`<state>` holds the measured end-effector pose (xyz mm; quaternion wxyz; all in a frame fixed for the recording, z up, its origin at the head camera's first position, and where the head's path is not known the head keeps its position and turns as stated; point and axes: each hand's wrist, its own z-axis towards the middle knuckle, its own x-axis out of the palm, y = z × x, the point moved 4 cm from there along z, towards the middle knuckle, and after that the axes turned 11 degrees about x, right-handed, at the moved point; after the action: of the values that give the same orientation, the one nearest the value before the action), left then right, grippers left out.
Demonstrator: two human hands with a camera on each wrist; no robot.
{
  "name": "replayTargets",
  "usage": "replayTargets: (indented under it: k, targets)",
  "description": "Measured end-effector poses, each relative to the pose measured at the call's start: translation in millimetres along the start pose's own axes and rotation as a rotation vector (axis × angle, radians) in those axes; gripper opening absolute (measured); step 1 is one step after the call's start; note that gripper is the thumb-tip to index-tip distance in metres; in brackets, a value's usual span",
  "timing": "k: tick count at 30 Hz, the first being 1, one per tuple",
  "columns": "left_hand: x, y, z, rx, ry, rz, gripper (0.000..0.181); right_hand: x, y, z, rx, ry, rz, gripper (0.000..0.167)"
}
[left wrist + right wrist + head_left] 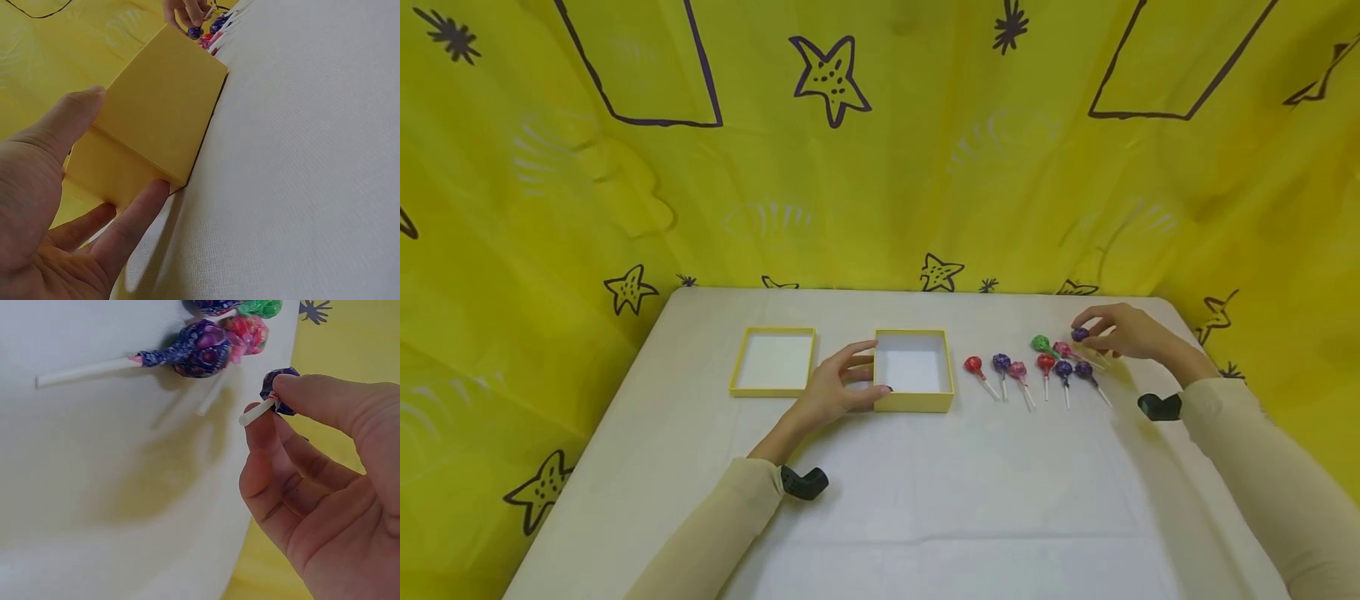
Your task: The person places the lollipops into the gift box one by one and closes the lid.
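- Nearest, behind the left fingers, ran the left sleeve, a black wrist camera at its cuff.
- The left hand gripped the yellow box, its thumb over the front left corner at the rim and its fingers, spread apart, against the outside of the left wall.
- The box stood, open side up, on the white table, just right of these fingers.
- A shallow yellow-edged tray, white inside, lay just left of the same fingers.
- Between the two hands' fingers, eight wrapped lollipops rested on the table: red, purple and pink ones nearer the box, then red, green, pink and two purple ones close to the right fingers.
- Farther out, the right hand pinched a purple lollipop by its wrapped head, thumb and forefinger clamped on it above the table; its white stick jutted past the forefinger.
- Beyond all the fingers hung a yellow curtain with dark starfish drawings.
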<state>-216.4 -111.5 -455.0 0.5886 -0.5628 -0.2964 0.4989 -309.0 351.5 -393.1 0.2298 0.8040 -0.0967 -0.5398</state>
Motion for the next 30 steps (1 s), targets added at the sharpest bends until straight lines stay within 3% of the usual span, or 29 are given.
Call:
replayTargets:
  k: [11,19,30]
  targets:
    - [0.1,1.4,0.2,-0.003,0.006,-0.005,0.082,-18,16,-11.4,-0.032,0.026,-0.022,0.030]
    - [0.5,-0.4,0.8,-0.008,0.026,-0.049,0.082,-37,42,-14.5,-0.087,0.009,-0.016,0.030]
    - [-0.4,-2.4,-0.1,-0.029,0.027,-0.018,0.084,-56,85,-21.9,-0.115,-0.001,-0.034,0.031]
